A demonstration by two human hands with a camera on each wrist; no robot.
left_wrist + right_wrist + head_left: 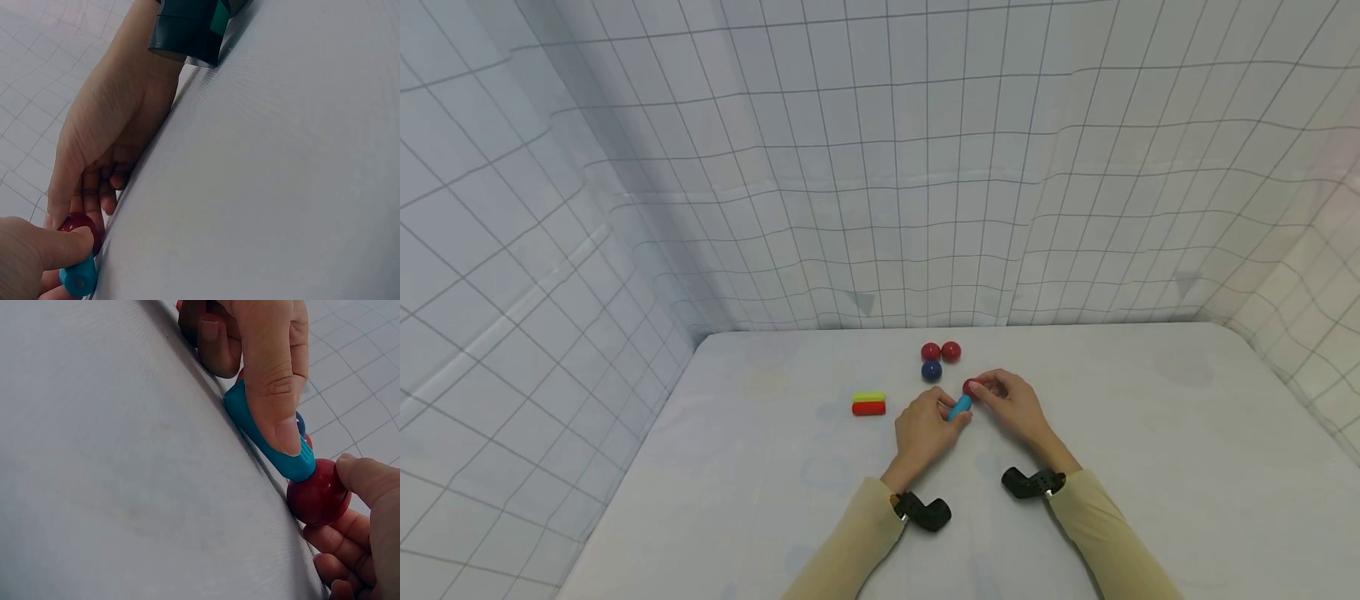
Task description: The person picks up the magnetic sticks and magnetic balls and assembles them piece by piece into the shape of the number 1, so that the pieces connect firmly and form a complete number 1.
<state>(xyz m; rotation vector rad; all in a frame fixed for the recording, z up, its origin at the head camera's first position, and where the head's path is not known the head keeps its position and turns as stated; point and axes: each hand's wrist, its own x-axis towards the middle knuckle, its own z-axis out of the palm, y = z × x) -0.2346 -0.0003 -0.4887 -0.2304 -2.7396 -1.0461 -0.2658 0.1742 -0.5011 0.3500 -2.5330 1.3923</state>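
Observation:
My left hand (922,430) pinches a short light-blue rod (265,439) between thumb and fingers, low over the white table. A glossy red ball (319,492) is held by my right hand (1011,404), thumb on one side and fingertips beneath. The rod's ribbed end meets the ball in the right wrist view. From the left wrist view, the rod's other end (79,282) faces the camera, and the left thumb covers part of the ball (80,223).
Beyond the hands, two red balls (931,352) and a dark blue ball (932,371) sit close together. Left of the hands, a yellow rod (868,397) and a red rod (868,408) lie side by side. White grid-patterned curtains (880,183) surround the table (760,483).

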